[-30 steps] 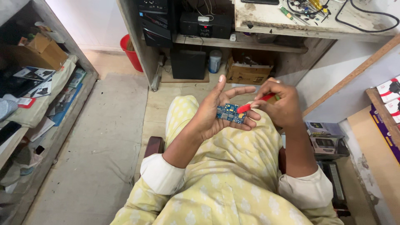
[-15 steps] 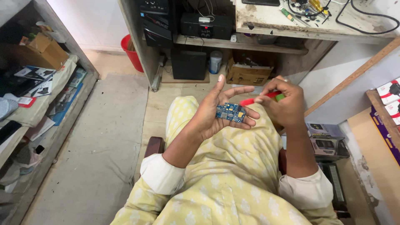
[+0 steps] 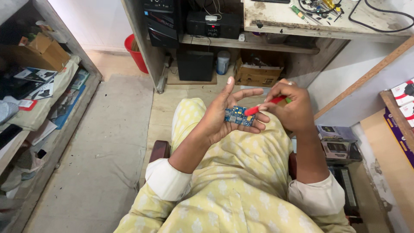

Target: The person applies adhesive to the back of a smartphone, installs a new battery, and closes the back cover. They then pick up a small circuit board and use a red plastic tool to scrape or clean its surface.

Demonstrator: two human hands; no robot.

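1. Since a second ago, the right hand [image 3: 295, 110] has drawn back to the right a little and then come in again; the red tool's tip is back at the board's right edge, much where it started. The left hand [image 3: 226, 116] has hardly shifted.
2. The left hand lies palm up over the person's lap, fingers spread and loosely curled, cradling a small blue circuit board [image 3: 239, 115] on the fingers.
3. The right hand is clenched around a red-handled tool [image 3: 265, 105], with a bit of green showing at its far end; I can't make out what kind of tip it has.
4. By my reckoning, the step in hand is working on or probing a spot on the board's right side.
5. The next move seems to call for a steady palm under the board and a light, exact touch with the tip, since the board merely rests there unclamped.
6. Far off, the bench [image 3: 276, 19] carries screwdrivers and cables; a cardboard box [image 3: 258, 73] sits beneath it.
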